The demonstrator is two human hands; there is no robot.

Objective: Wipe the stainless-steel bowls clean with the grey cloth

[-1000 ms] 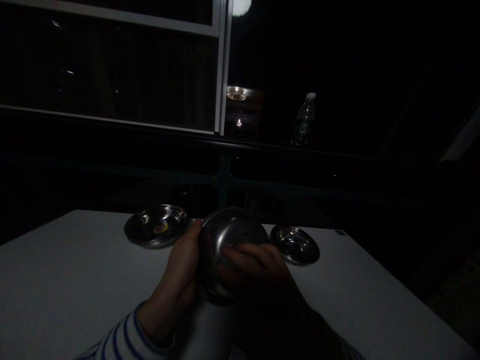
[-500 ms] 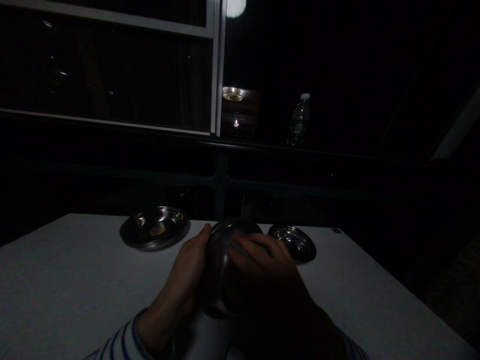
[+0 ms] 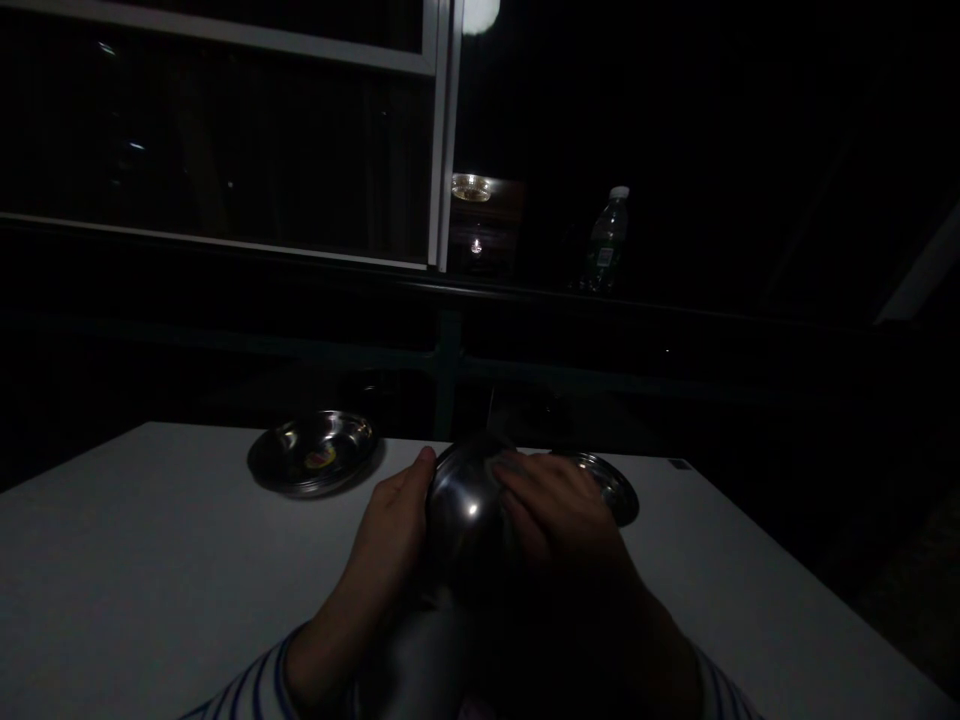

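Observation:
A shiny stainless steel bowl [image 3: 466, 505] is held up above the table, its rounded surface facing me. My left hand [image 3: 394, 515] grips it by the left side, with the thumb along the rim. My right hand [image 3: 566, 505] lies over its right side, fingers bent together and pressed to the metal. A faint pale patch shows at those fingertips; in this dim light I cannot make out what it is. The lower part of the bowl is lost in shadow. Behind my right hand, a shallow steel dish [image 3: 616, 490] is partly covered from view.
Several stacked steel dishes [image 3: 311, 455], the top one with a yellow and red sticker, stand at the back left of the white table [image 3: 150, 560]. Beyond the table's far edge, a clear plastic bottle [image 3: 606, 240] with a white cap stands on a ledge beside a window frame [image 3: 441, 140].
My right hand has shifted slightly right over the bowl and now covers more of the dish behind. The bowl has tilted, and a bright reflection shows on it. The view has shifted slightly.

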